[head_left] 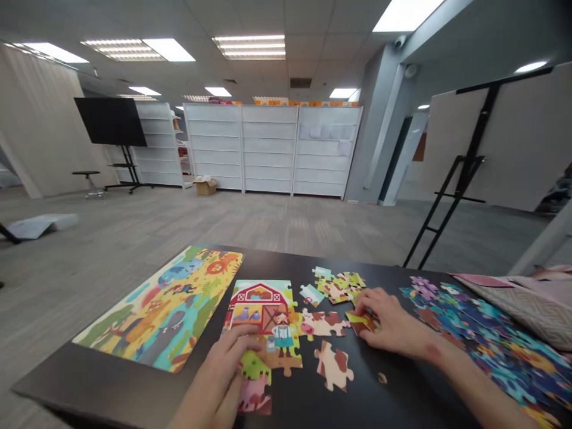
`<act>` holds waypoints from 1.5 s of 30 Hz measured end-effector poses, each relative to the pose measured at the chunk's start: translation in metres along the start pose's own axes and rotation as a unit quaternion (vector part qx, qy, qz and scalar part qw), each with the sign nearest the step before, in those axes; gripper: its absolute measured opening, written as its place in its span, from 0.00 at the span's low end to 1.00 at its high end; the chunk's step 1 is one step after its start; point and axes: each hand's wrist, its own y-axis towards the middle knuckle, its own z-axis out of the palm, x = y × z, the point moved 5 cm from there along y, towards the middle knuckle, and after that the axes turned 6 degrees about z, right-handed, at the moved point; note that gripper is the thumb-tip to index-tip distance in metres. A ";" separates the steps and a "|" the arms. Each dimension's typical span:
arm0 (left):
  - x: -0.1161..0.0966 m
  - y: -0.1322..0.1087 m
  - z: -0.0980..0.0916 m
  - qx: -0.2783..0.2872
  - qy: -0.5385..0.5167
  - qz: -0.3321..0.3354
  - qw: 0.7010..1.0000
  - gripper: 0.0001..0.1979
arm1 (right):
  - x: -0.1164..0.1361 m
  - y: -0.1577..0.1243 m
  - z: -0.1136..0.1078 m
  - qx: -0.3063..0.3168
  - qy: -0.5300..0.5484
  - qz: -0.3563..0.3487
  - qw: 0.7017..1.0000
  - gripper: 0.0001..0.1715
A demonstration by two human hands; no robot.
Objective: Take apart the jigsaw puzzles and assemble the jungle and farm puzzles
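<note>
My left hand lies with its fingers stretched over the left edge of a partly joined jigsaw puzzle that shows a red barn and a farmer. Below the barn, joined pieces with a green shape and a pink animal show beside the hand. My right hand pinches a brown and yellow puzzle piece. That piece is close to the right end of a cow section; whether they touch I cannot tell. A loose brown-and-white piece sits below the cow section.
Behind my right hand lie several loose puzzle pieces. A finished animal picture covers the table's left side. Many blue pieces spread at the right, beside a patterned cloth. A small brown bit lies near the front of the black table.
</note>
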 end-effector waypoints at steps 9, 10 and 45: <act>-0.017 0.008 -0.010 0.031 -0.015 -0.050 0.998 0.21 | 0.001 0.006 -0.019 -0.086 0.097 -0.002 0.992 0.09; -0.020 0.009 -0.010 0.041 -0.010 -0.051 0.998 0.21 | 0.006 0.005 -0.022 -0.096 0.121 0.000 0.988 0.11; -0.007 0.001 0.032 0.053 0.054 0.216 0.973 0.08 | 0.113 -0.013 0.022 0.069 0.122 -0.039 0.989 0.24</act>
